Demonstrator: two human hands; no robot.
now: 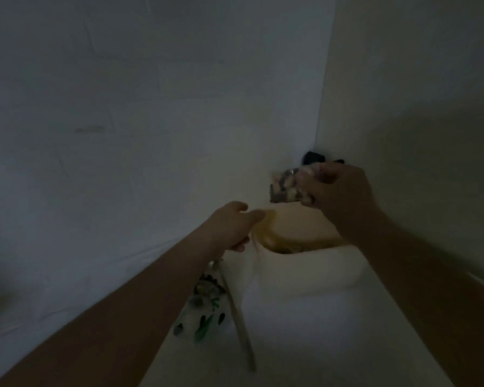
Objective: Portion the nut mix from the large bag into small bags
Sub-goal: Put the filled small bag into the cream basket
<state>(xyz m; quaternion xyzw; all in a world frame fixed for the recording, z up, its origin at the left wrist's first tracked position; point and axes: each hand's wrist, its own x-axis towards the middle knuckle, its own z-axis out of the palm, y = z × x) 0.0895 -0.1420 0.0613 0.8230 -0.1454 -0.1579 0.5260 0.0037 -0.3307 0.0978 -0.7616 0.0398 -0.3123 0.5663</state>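
While the light is dim, the right hand [338, 188] pinches a small bag [287, 187] of nut mix, raised above the open large bag [305, 263] on the white table [333, 344]. The left hand [232, 227] grips the large bag's rim, fingers curled. Another clear bag [207, 303] lies beneath the left forearm.

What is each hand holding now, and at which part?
The right hand pinches a small clear bag of nut mix at its right end. The left hand seems to grip the large bag's rim; blurred.
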